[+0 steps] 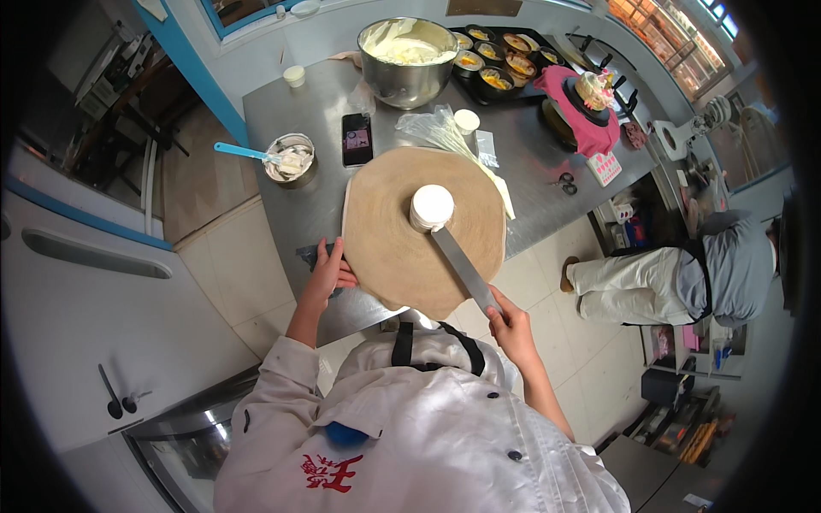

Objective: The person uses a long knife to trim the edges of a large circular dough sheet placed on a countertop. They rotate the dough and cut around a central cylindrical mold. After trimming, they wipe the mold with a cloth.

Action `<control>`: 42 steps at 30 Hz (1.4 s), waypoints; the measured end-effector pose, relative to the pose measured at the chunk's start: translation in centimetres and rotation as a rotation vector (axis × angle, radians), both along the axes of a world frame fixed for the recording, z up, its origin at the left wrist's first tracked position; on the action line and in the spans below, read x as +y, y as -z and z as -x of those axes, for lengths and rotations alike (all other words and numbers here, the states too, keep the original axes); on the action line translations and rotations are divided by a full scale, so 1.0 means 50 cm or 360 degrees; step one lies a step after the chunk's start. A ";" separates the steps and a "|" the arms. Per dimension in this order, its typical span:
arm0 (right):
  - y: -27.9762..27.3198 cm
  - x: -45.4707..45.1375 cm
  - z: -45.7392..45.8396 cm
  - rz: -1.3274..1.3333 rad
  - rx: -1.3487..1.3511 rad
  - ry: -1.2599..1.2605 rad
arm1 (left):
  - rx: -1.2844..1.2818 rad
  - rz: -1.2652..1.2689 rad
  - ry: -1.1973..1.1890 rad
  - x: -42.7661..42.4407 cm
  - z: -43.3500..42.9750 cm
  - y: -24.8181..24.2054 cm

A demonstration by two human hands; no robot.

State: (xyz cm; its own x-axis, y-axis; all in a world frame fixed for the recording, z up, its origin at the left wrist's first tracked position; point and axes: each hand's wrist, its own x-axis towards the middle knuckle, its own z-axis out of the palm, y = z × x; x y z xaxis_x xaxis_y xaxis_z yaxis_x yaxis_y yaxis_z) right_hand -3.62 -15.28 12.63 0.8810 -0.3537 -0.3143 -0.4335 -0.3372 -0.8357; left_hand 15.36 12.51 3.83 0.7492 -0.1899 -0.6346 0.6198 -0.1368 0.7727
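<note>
A small round cake [432,208] with a smooth white cream top stands at the middle of a cake turntable covered in tan cloth [378,224]. My right hand [512,324] grips the handle end of a metal palette knife [463,266]. The knife's blade slants up across the turntable, and its tip meets the near edge of the cake's top. My left hand [330,272] is at the turntable's near left rim with its fingers apart, holding nothing. A steel bowl of white cream [290,160] with a blue-handled spatula [240,151] stands to the left.
On the steel table [545,218] are a phone [357,140], a piping bag [442,131], scissors [566,183] and a large mixing bowl [407,83]. A black tray [478,93] carries several filled cups. A decorated cake [594,90] stands at right. Another person [680,276] bends over nearby.
</note>
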 end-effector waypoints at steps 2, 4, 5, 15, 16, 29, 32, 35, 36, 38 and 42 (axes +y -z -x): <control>-0.002 -0.001 0.001 -0.0004 -0.0005 -0.0001 | -0.0427 -0.0071 -0.0151 -0.012 -0.004 0.001; -0.001 0.000 0.002 -0.0010 0.0003 0.0005 | -0.0465 0.0023 -0.0197 -0.017 -0.003 -0.001; 0.000 0.001 0.003 -0.0013 -0.0001 0.0008 | -0.0261 0.0160 -0.0149 -0.014 0.002 -0.005; -0.027 0.015 0.018 -0.0610 0.0270 -0.0076 | -0.1241 -0.0955 -0.0141 0.038 0.013 0.032; -0.035 0.017 0.018 -0.0655 0.0309 -0.0081 | -0.1484 -0.1089 0.0048 0.049 0.019 0.040; -0.055 0.122 -0.070 -0.0999 0.0133 -0.0636 | -0.1495 -0.1528 0.0638 0.078 0.129 0.069; -0.005 0.202 -0.115 -0.0524 -0.0134 -0.0867 | -0.1421 -0.1686 0.0656 0.087 0.139 0.055; 0.047 0.295 -0.162 0.0110 -0.0587 -0.0826 | -0.1516 -0.1691 0.0752 0.082 0.119 0.057; 0.065 0.321 -0.184 0.0119 -0.0579 -0.0788 | -0.1602 -0.1622 0.0792 0.077 0.108 0.064; 0.095 0.370 -0.236 0.0402 -0.0579 -0.0693 | -0.1783 -0.1609 0.1004 0.072 0.074 0.084; 0.141 0.468 -0.331 0.0787 -0.0470 -0.0555 | -0.1970 -0.1279 0.1021 0.114 0.020 0.127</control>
State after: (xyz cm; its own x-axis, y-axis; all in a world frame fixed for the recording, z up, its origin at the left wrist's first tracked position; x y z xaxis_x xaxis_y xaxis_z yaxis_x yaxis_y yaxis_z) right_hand 12.94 8.11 5.60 0.9939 -0.0731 0.0830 -0.0068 -0.7894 -0.6138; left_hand 14.37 18.21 -2.53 0.7844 -0.5920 0.1851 -0.6167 -0.7127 0.3342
